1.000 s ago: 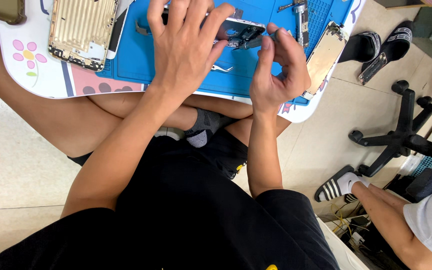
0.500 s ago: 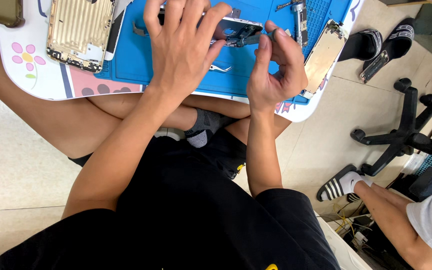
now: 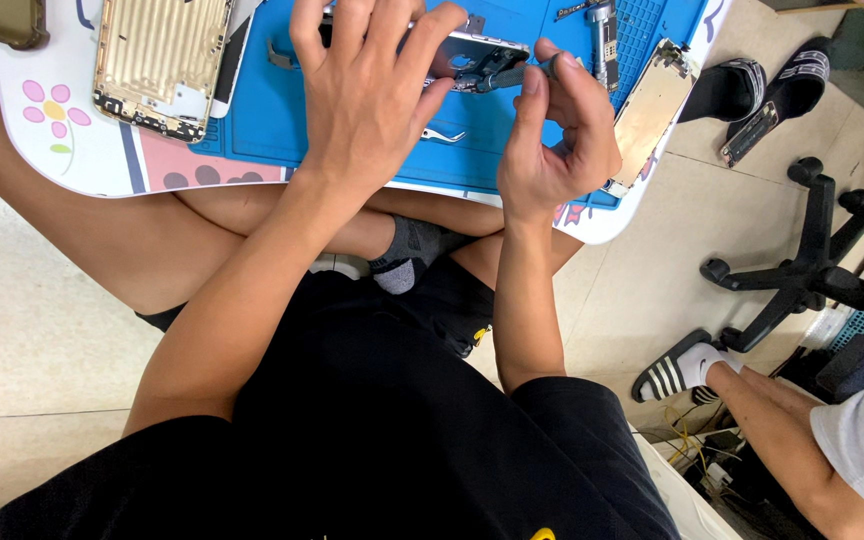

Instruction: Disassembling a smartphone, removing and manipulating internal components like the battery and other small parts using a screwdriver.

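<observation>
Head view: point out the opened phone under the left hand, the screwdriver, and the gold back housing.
opened phone (image 3: 480,58), head view, exposed internals right of the fingers
screwdriver (image 3: 512,76), head view, shaft beside the thumb
gold back housing (image 3: 160,55), head view, inner face, middle

An opened phone lies on the mat, a phone shell to its left

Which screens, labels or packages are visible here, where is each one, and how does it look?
No lit screen, label or package shows.
Detached phone screen panel: right edge of the blue mat, back side up, rectangular, gold-grey.
Opened phone: under the left hand, beside the right hand.
</observation>
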